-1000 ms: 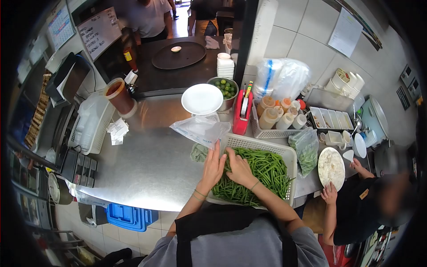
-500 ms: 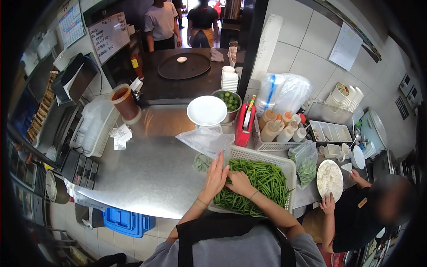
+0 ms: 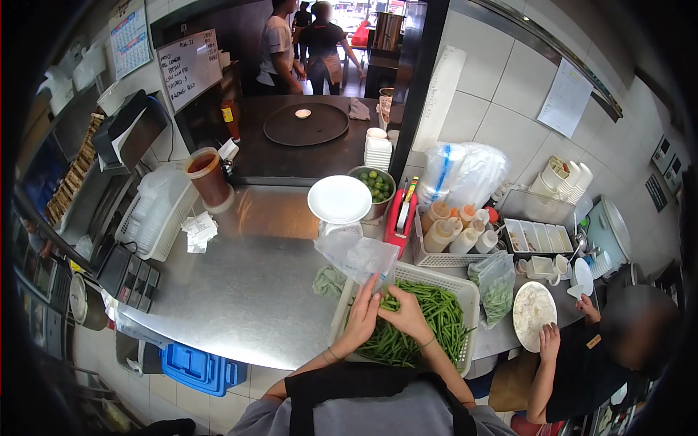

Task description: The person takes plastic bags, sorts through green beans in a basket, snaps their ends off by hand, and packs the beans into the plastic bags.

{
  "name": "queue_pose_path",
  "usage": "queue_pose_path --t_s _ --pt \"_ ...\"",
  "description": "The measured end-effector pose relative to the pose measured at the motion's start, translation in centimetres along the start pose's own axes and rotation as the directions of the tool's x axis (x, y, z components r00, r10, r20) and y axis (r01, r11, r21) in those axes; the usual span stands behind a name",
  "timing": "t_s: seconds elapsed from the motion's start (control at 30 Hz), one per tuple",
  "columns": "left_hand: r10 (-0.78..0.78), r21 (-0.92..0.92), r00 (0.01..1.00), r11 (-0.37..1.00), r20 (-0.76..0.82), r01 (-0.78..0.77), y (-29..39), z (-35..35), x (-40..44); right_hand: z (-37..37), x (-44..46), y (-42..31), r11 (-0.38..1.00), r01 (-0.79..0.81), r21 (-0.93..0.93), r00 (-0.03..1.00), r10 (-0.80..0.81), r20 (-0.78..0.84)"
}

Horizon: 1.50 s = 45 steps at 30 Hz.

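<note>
A clear plastic bag [image 3: 358, 256] is stretched out in front of me, above the near edge of the steel counter. My left hand [image 3: 361, 316] has its long fingers pressed together on the bag's lower edge. Close beside it, my right hand [image 3: 406, 314] is closed, fingers curled at the bag's near corner; its fingertips are partly hidden. Under both hands stands a white plastic basket [image 3: 472, 305] heaped with green beans [image 3: 443, 320]. A white bowl [image 3: 339, 199] sits just beyond the bag, and a green cloth [image 3: 329, 281] lies left of the basket.
A red tape dispenser [image 3: 400, 218] and a crate of squeeze bottles [image 3: 439, 236] stand behind the basket. A bag of green vegetables [image 3: 496, 291] lies to its right. A co-worker [image 3: 603, 349] at the right handles an oval dish of white food [image 3: 534, 317]. A sauce tub [image 3: 209, 178] is at left.
Both hands and the plastic bag have shifted right. My right hand has turned, its fingers now pointing up beside the left. The co-worker's hand has moved at the dish.
</note>
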State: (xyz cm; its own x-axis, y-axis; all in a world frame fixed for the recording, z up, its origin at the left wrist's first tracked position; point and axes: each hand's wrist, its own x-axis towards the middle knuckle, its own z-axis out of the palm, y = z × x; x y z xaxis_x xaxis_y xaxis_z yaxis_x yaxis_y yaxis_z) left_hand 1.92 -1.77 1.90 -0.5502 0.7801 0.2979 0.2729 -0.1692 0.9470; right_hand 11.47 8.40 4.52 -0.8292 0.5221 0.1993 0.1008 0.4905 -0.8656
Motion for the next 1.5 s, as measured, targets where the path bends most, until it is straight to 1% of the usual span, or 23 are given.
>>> queue_pose_path --t_s 0.13,0.23,0.27,0.3,0.37,0.4,0.43,0.47,0.5,0.57,0.63,0.67,0.77,0.8,0.9,0.93,0.97,1.0,1.07,1.13,1.23,1.37,1.5 --pt "-0.054 -0.187 0.998 0.981 0.013 0.056 -2.4 1.2 0.1 0.5 -0.2 2.2 0.985 -0.019 0.174 0.994 0.038 -0.105" --pt "-0.118 -0.296 0.993 0.947 0.027 0.121 -3.7 2.4 -0.4 1.9 -0.6 4.4 0.996 0.028 0.081 0.957 -0.003 -0.291" --pt "-0.158 -0.315 0.987 0.936 0.029 0.159 -4.1 2.8 -0.6 2.0 -0.7 4.7 0.99 0.014 0.138 0.959 0.026 -0.281" --pt "-0.127 -0.244 0.991 0.961 0.03 0.131 -5.2 3.0 -0.8 1.8 -0.7 5.1 0.979 -0.012 0.202 0.958 0.068 -0.277" --pt "-0.175 -0.19 0.983 0.964 0.059 0.183 -4.7 2.4 -0.6 1.3 -0.5 5.7 0.938 -0.058 0.342 0.955 0.152 -0.255" --pt "-0.153 -0.196 0.987 0.967 0.052 0.16 -3.9 2.1 -0.3 1.1 -0.5 5.8 0.939 -0.011 0.343 0.942 0.125 -0.312" --pt "-0.209 -0.198 0.975 0.955 0.072 0.219 -3.3 1.7 -0.2 0.8 -0.3 5.9 0.94 0.038 0.338 0.926 0.093 -0.365" --pt "-0.262 -0.199 0.961 0.941 0.086 0.274 -2.9 1.3 0.0 0.0 -0.4 4.4 0.833 -0.058 0.55 0.93 0.245 -0.273" --pt "-0.311 -0.201 0.946 0.924 0.098 0.324 -2.9 1.0 0.1 -0.4 -0.5 5.8 0.892 -0.031 0.45 0.941 0.178 -0.288" --pt "-0.223 -0.15 0.973 0.961 0.065 0.231 -3.7 0.4 0.0 -1.5 -1.0 4.8 0.849 0.05 0.526 0.964 0.096 -0.247" --pt "-0.092 -0.099 0.996 0.991 0.019 0.093 -4.4 -0.1 0.0 -3.3 -1.7 2.9 0.849 -0.009 0.528 0.997 0.045 -0.056" --pt "-0.132 -0.148 0.99 0.98 0.041 0.137 -4.5 -0.4 -0.2 -4.2 -2.1 2.3 0.851 -0.037 0.524 0.999 0.016 0.044" --pt "-0.014 -0.044 1.0 0.999 0.017 0.015 -4.9 -0.4 -0.7 -6.3 -3.8 2.5 0.983 -0.058 0.175 0.998 0.053 0.035" --pt "-0.035 0.016 0.998 0.999 0.049 0.034 -4.9 -0.4 -0.9 -6.5 -4.5 2.9 0.977 -0.178 0.118 0.983 0.181 -0.011" --pt "-0.081 0.196 0.981 0.98 0.176 0.046 -2.8 -0.7 -1.7 -7.0 -6.1 2.4 0.915 -0.154 -0.373 0.959 0.047 -0.281" --pt "-0.079 0.248 0.966 0.969 0.245 0.016 -2.1 -0.5 -1.9 -7.3 -6.6 2.1 0.893 -0.141 -0.427 0.95 0.001 -0.312" --pt "-0.075 0.292 0.944 0.956 0.321 -0.023 -1.7 -0.1 -2.1 -7.4 -6.9 2.2 0.886 -0.171 -0.432 0.96 0.051 -0.275" --pt "-0.13 0.285 0.901 0.958 0.413 0.007 -1.8 0.3 -2.2 -7.4 -7.4 2.2 0.874 -0.211 -0.439 0.963 0.107 -0.249" --pt "-0.138 0.385 0.825 0.917 0.548 -0.102 -0.8 1.5 -2.3 -7.3 -8.5 2.1 0.841 -0.277 -0.464 0.958 0.204 -0.202" --pt "-0.149 0.444 0.754 0.872 0.64 -0.205 -1.2 2.9 -2.7 -6.8 -9.2 2.7 0.831 -0.287 -0.476 0.957 0.224 -0.186" --pt "-0.222 0.515 0.727 0.832 0.65 -0.206 -0.7 4.3 -2.4 -6.1 -9.6 2.9 0.826 -0.337 -0.451 0.938 0.253 -0.236" --pt "-0.153 0.539 0.766 0.794 0.624 -0.281 -0.4 6.0 -2.2 -5.0 -9.9 3.6 0.816 -0.369 -0.445 0.919 0.249 -0.306" --pt "-0.102 0.445 0.8 0.869 0.591 -0.218 -1.1 5.7 -1.6 -4.7 -10.3 3.9 0.858 -0.337 -0.387 0.913 0.198 -0.357"
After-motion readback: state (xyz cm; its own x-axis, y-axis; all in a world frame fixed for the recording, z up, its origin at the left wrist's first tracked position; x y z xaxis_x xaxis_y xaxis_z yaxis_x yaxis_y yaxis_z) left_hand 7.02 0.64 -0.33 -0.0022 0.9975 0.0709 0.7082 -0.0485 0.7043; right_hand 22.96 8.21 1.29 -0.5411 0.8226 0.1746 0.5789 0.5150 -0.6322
